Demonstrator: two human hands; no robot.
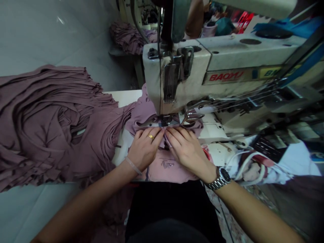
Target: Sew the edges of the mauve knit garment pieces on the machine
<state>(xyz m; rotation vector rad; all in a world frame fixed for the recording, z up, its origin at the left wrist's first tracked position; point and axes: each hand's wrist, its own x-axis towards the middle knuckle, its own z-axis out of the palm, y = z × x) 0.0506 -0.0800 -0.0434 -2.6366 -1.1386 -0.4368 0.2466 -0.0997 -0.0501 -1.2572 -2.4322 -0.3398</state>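
A piece of mauve fabric (pixel 142 113) lies under the needle area of an industrial sewing machine (pixel 177 77), bunched around the presser foot (pixel 165 120). My left hand (pixel 145 145), with a gold ring, grips the fabric's near edge just in front of the foot. Beside it, my right hand (pixel 186 146) also holds that edge, fingers close together. The fingertips of both hands nearly meet; the thumbs are mostly hidden. Beneath my wrists, a pinkish cloth (pixel 162 168) with a small printed mark lies along the table's front edge.
A large layered pile of mauve pieces (pixel 50 125) covers the left side and connects toward the machine. Several threads (pixel 243 104) run to the machine from the right. White and red cloths (pixel 255 168) lie at the right. Another fabric pile (pixel 129 37) sits behind.
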